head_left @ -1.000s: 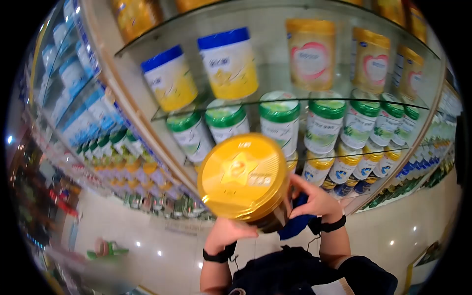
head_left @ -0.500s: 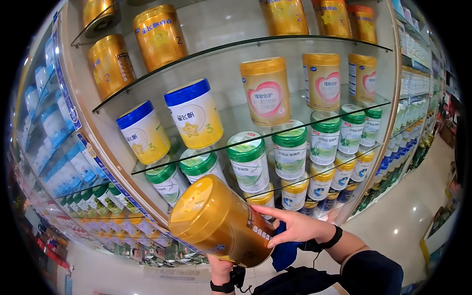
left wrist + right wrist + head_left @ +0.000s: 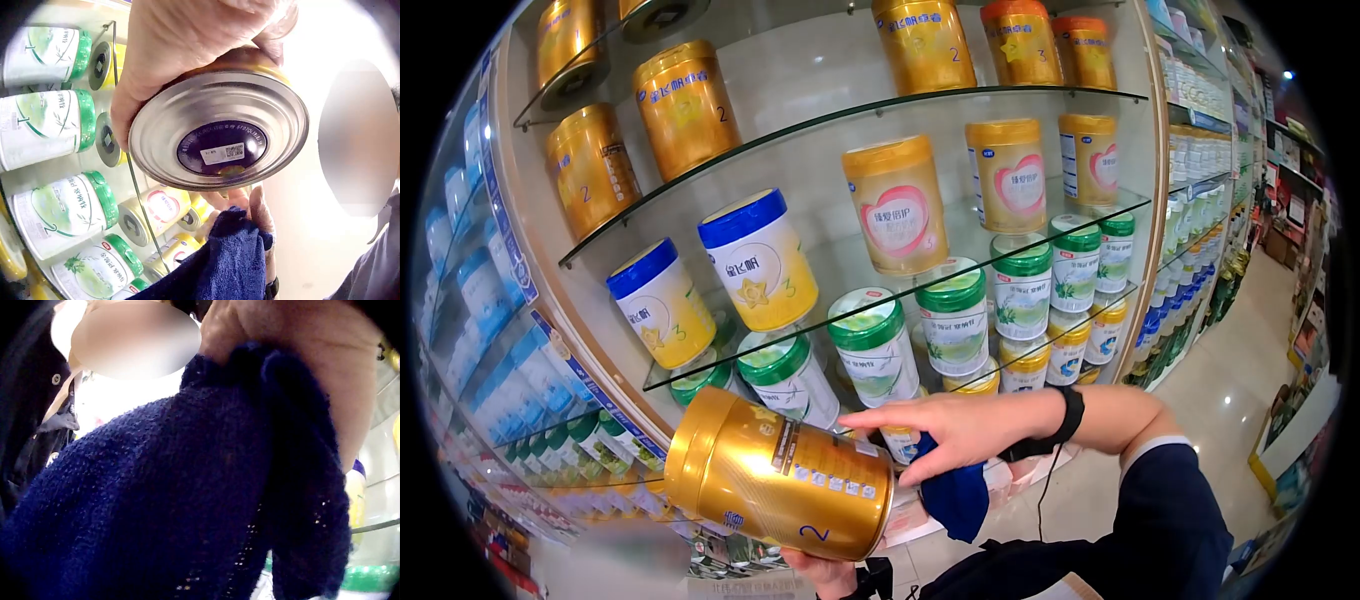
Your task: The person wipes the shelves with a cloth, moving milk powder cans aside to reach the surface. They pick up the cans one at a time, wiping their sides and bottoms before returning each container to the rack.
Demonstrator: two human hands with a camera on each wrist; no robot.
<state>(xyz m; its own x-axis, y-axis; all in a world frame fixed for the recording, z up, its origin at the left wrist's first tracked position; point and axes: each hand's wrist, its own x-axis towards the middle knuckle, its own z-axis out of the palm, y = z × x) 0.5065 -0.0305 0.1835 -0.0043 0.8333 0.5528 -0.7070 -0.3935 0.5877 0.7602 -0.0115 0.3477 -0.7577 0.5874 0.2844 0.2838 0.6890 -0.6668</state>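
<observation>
A gold milk powder can [image 3: 785, 475] marked 2 lies tilted in front of the shelves, lid toward the left. My left hand [image 3: 822, 572] grips it from below; most of that hand is hidden behind the can in the head view. In the left wrist view the thumb and fingers wrap around the can by its silver metal base [image 3: 150, 144], which has a dark round label. My right hand [image 3: 975, 425] holds a dark blue cloth [image 3: 955, 500] hanging under the palm, its index finger and thumb spread beside the can's bottom end. The cloth [image 3: 156, 487] fills the right wrist view.
Glass shelves [image 3: 830, 108] ahead carry several gold cans [image 3: 685, 110], blue-lidded yellow cans [image 3: 760, 260] and green-lidded white cans [image 3: 875, 345]. The lower shelf edge is close behind the held can. More stocked shelving [image 3: 500, 290] stands at left, with tiled floor [image 3: 1200, 400] at right.
The can has turned from lid-up toward the camera to lying on its side, and moved left and down. My right hand has moved left along with it, and the head view has shifted.
</observation>
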